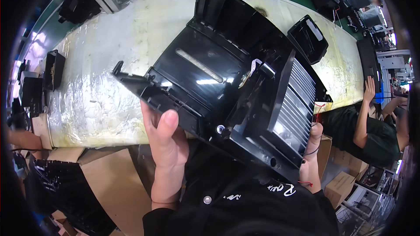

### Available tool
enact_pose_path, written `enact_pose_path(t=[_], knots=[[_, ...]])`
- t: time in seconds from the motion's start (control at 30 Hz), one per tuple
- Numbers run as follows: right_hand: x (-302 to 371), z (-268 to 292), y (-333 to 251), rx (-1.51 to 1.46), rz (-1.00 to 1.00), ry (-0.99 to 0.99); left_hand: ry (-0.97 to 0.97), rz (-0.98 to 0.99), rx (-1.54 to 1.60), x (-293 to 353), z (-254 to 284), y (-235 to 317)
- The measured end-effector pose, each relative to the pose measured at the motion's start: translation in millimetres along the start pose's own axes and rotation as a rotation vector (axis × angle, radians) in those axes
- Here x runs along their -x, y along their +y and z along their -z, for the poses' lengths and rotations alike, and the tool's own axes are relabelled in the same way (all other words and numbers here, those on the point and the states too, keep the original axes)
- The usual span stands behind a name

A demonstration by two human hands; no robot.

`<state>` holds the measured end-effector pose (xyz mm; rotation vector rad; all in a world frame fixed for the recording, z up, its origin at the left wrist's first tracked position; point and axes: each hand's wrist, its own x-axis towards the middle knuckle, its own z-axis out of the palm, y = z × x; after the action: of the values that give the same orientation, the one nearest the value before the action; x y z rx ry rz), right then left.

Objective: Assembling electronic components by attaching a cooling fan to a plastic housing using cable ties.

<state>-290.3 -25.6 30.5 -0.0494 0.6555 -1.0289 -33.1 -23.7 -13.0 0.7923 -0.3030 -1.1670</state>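
Left hand point(164, 148) clamped on the lower left edge of the black plastic housing point(218, 91), thumb laid up over the front lip, fingers hidden behind. Right hand point(311, 157) mostly hidden behind the housing's lower right corner, only knuckles and fingertips showing beside the ribbed grille point(295, 105); closed on that corner, by the look of it, though the contact itself not visible. Housing held up off the work table point(109, 78), tilted, long axis running from upper left down to lower right, glossy flat panel facing up, grille end lowest and nearest the right hand. Left hand the more exposed and nearer the housing's middle, so the likelier pivot in any turning. Silver screw boss point(220, 128) on the front lip, just right of the left thumb.

Beyond the housing: pale, plastic-wrapped table stretching behind it. Smaller black part point(308, 39) on the table just past the housing's upper right. Small black tray point(53, 69) far off the housing's left end, at the table edge. Cardboard boxes point(109, 183) below the housing's left side. Another person's arm point(365, 113) to the housing's right, reaching onto the table.
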Motion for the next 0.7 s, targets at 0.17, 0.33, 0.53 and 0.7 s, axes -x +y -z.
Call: enact_pose_path(t=[0.17,0.33,0.53,0.7], knots=[[-5,26,0,0.050,-0.001,0.001,0.028,0.054,0.050,4,2,-1],[-8,38,1,0.074,0.073,0.082,0.064,0.074,0.040,5,2,0],[-19,38,6,0.155,0.084,0.140,0.070,0.073,0.046,6,0,0],[-24,67,2,0.202,0.066,0.105,0.072,0.027,-0.003,6,-10,3]])
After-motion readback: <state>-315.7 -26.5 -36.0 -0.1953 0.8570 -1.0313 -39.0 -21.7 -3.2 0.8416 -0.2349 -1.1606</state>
